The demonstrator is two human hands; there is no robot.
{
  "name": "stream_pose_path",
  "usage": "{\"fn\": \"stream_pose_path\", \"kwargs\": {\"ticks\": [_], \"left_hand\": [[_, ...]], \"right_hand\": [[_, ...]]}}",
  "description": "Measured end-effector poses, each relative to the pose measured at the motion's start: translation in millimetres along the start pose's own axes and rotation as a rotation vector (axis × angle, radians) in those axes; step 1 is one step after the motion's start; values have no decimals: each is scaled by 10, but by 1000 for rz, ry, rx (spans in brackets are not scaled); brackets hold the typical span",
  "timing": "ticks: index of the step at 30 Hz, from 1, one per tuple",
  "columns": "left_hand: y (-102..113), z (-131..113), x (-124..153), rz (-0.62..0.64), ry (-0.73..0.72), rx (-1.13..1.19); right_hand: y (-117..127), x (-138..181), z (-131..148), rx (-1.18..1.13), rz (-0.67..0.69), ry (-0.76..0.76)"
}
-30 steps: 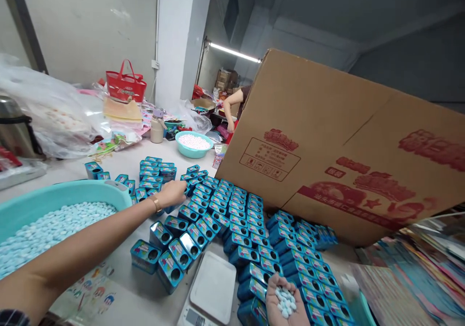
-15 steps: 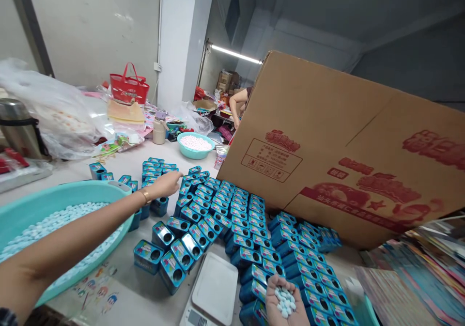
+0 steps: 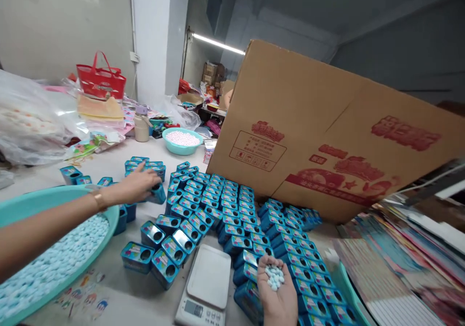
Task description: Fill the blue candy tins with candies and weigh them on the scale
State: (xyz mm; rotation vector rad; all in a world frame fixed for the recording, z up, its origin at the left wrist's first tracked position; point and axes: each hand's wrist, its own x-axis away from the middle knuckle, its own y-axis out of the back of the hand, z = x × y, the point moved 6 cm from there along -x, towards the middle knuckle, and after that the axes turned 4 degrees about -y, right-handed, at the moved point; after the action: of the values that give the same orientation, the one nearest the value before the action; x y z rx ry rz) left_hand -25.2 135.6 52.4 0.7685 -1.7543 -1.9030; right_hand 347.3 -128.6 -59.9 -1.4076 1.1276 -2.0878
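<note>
My left hand [image 3: 136, 186] reaches out over the tins at the left, fingers bent down onto a blue tin [image 3: 157, 194] that sits slightly tilted beneath them; its grip is partly hidden. A heap of small pale blue candies [image 3: 275, 277] lies in the cupped palm of my right hand [image 3: 278, 297], held palm up above the front tins. Rows of blue printed tins [image 3: 232, 219], each with a round hole in its top, fill the middle of the table. Below my left forearm stands a wide turquoise basin [image 3: 109, 229] of similar candies.
A white digital scale [image 3: 209, 277] stands between the tin groups. Behind the rows leans a big cardboard box [image 3: 308, 122]. Stacked printed sheets [image 3: 385, 268] are at the right. Farther back are a bowl of pink candies [image 3: 181, 142], a bottle [image 3: 141, 125] and a red bag [image 3: 101, 81].
My left hand has moved left and back, from beside the middle tins to the tin at the left group. My right hand still cups the candies. The view has shifted to the right.
</note>
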Motion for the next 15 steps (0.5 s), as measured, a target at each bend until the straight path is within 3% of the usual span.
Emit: {"fn": "stream_pose_path", "kwargs": {"ticks": [4,6,8,11,15], "left_hand": [[610,-509,-126,-172,-118,105],[670,-933,-180,-217,-157,262],[491,-1417,-205,-204,-181,414],[-96,-2086,-211,-140,-186,514],[-877,-2630,-243,-17,-186,569]], "right_hand": [[-75,16,-39,-19,198,-46],[-94,17,-103,6,289,-92],[-98,19,-145,38,369,-119],[-68,30,-141,34,432,-117],[2,77,-98,-3,424,-113]]}}
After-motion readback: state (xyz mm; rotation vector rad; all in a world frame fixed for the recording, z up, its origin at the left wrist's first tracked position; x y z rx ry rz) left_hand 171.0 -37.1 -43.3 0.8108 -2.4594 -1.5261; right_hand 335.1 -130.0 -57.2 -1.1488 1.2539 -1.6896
